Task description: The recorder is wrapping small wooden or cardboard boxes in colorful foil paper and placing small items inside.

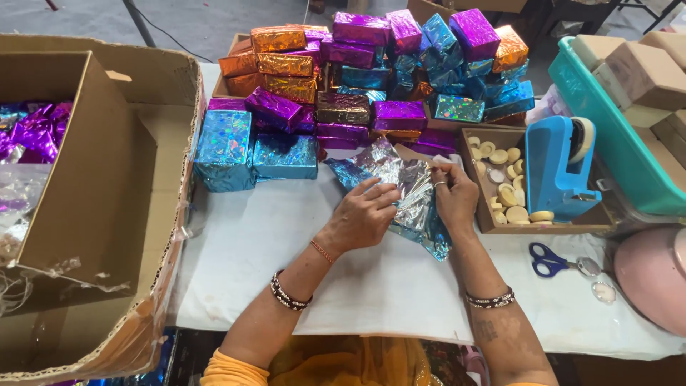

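Note:
A crinkled sheet of blue and silver holographic foil lies on the white cloth in the middle. My left hand presses on the foil's left side with curled fingers. My right hand pinches the foil's upper right edge; a ring shows on one finger. What the foil covers is hidden. Behind it stands a pile of foil-wrapped boxes in purple, blue and orange.
A large open cardboard box stands at the left with purple foil inside. A small tray of round pale pieces and a blue tape dispenser sit at the right. Blue scissors, a teal crate and a pink bowl lie further right.

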